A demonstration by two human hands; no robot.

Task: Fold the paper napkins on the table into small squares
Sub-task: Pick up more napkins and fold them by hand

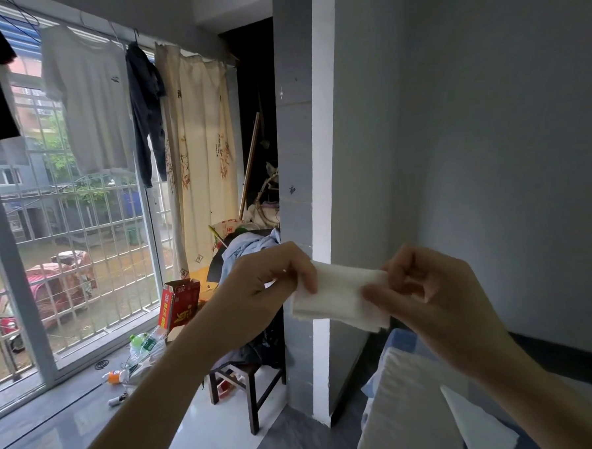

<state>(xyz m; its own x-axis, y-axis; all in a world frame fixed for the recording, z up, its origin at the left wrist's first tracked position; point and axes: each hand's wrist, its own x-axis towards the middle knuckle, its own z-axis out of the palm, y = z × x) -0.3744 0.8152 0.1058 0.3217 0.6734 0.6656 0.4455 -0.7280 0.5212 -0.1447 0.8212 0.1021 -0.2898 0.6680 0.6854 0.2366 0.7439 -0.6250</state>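
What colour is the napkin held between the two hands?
White. The napkin shows best in the head view, pinched by the left hand and right hand.

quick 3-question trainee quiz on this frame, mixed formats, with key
1. True or false: the napkin lies flat on the table.
2. Which hands hold the napkin? A) left only B) right only C) both
3. Fill in: the red box stands near the ____.

Key:
1. False; it is held up in the air.
2. C; the left hand pinches one end, the right hand the other.
3. window
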